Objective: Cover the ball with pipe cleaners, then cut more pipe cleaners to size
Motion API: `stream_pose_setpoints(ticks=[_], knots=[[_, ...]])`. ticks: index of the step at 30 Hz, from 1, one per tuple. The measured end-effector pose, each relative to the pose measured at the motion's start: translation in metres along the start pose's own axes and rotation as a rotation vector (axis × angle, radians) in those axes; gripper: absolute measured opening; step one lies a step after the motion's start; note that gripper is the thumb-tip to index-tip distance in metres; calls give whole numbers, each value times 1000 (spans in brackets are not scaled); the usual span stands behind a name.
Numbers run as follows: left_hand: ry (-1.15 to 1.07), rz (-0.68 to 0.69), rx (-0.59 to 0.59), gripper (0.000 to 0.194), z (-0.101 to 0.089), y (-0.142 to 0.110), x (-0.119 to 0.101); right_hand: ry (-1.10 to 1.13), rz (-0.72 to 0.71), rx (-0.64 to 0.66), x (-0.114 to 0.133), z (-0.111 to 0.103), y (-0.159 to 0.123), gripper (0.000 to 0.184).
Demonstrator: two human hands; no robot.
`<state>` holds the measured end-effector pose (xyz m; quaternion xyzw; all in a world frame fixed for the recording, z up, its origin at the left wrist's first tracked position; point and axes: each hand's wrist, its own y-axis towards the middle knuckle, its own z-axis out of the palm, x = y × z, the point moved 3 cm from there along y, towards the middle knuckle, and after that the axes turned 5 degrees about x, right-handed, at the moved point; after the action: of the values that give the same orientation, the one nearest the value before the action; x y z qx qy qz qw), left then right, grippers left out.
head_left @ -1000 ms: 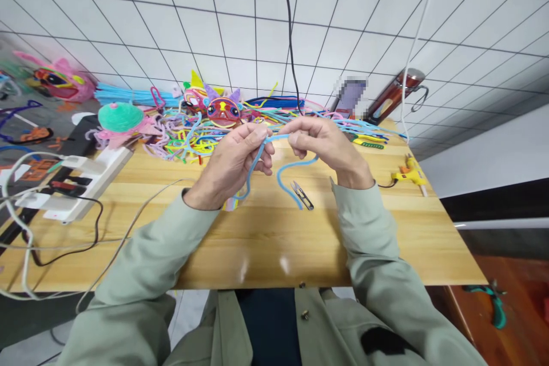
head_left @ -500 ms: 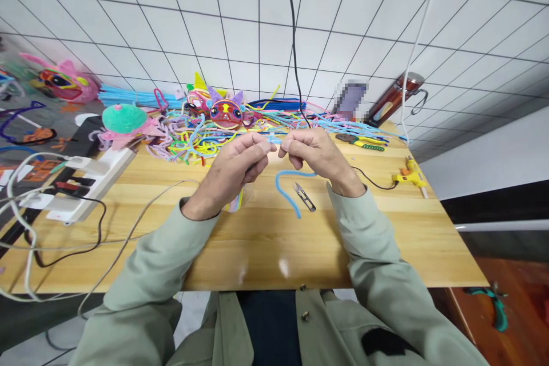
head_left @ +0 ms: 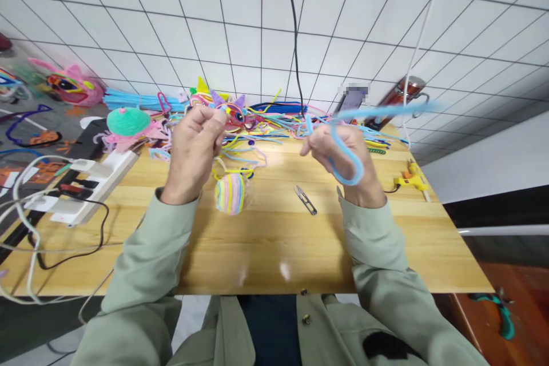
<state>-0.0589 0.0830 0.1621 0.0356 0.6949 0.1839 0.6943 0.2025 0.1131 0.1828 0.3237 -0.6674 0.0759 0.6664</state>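
My right hand (head_left: 338,151) is closed on a light blue pipe cleaner (head_left: 358,168), which curls in front of it and stretches right in a motion blur. The pipe cleaner is off the table. To the left, my left hand (head_left: 198,146) is raised with thumb and forefinger pinched together; whatever lies between them is too small or hidden to make out. A pastel striped ball (head_left: 230,194) sits on the table just right of my left wrist. Between my hands, thread snips (head_left: 305,200) lie on the wood.
Loose pipe cleaners and a small colourful animal-faced figure (head_left: 235,116) line the wall. A green-topped pink figure (head_left: 128,122) and a white power strip (head_left: 96,189) with cables are on the left. At the right are a yellow glue gun (head_left: 412,180) and a flask (head_left: 401,97).
My hands have moved apart, the left one to the left and the right one to the right. The blue pipe cleaner has come up from the table with my right hand.
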Motion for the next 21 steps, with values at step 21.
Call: stream_pose_setpoints(ticks=[21], knots=[[-164,-268,319,33,46,45,10,-345,-49,-110,-8,-24,13,44]])
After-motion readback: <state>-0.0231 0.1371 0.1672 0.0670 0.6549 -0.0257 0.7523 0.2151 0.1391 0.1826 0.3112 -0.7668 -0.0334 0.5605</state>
